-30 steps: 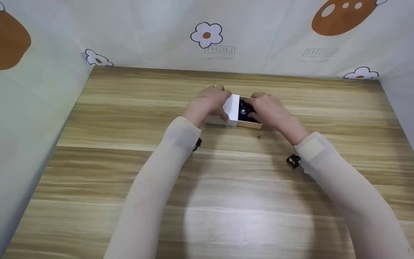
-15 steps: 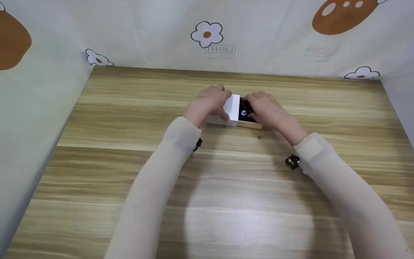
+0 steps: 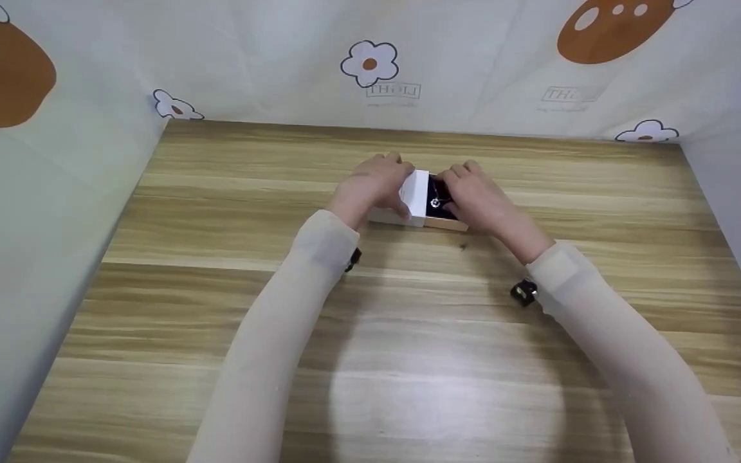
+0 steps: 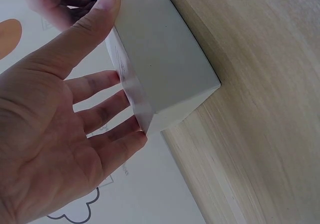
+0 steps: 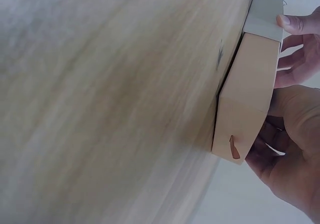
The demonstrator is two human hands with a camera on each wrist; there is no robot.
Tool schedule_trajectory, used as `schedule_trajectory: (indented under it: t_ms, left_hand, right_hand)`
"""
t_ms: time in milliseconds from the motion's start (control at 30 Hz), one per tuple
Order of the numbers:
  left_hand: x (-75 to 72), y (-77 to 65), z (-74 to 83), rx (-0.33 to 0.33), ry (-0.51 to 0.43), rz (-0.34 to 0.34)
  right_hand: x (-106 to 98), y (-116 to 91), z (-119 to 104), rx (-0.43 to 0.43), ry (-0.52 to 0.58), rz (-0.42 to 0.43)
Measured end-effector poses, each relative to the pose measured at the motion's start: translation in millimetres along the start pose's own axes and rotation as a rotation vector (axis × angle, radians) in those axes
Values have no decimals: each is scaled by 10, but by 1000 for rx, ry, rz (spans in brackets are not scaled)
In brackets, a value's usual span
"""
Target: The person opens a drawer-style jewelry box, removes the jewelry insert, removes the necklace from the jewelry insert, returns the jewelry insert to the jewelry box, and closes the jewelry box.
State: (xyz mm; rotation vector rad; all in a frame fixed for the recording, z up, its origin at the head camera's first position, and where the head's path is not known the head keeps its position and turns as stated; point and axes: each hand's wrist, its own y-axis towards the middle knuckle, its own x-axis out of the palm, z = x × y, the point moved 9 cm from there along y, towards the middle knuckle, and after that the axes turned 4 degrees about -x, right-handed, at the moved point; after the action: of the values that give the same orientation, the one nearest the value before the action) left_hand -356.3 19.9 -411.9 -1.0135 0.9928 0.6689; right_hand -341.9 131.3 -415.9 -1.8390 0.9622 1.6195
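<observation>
The right hand (image 3: 478,199) had tilted slightly, fingers bent into the tan drawer (image 3: 446,224); whether they pinched anything, I couldn't tell. Upper centre, the left hand (image 3: 377,183) gripped the white box sleeve (image 3: 417,193). Only the head view showed the pendant (image 3: 435,202); only the right wrist view, the pull tab (image 5: 234,148).

Flower-printed sheeting (image 3: 267,64) stands booth-like around the tabletop (image 3: 216,308).

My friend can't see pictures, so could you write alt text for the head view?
A person's left hand holds a white box on a wooden table, the right hand at its open, black-lined drawer, showing what looks like a silvery pendant.
</observation>
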Motion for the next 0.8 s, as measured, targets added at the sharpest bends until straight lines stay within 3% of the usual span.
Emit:
schedule_trajectory:
  t_ms: [467,633,800]
  left_hand:
    - [18,3,6,12,19,3]
    - [16,5,10,4,12,-5]
    - [11,5,11,5,27,-6]
  right_hand:
    - [-86,-6,-23,-13,13,53]
    - [-93,-48,107,101,115,42]
    - [-99,-90,274,241,319,39]
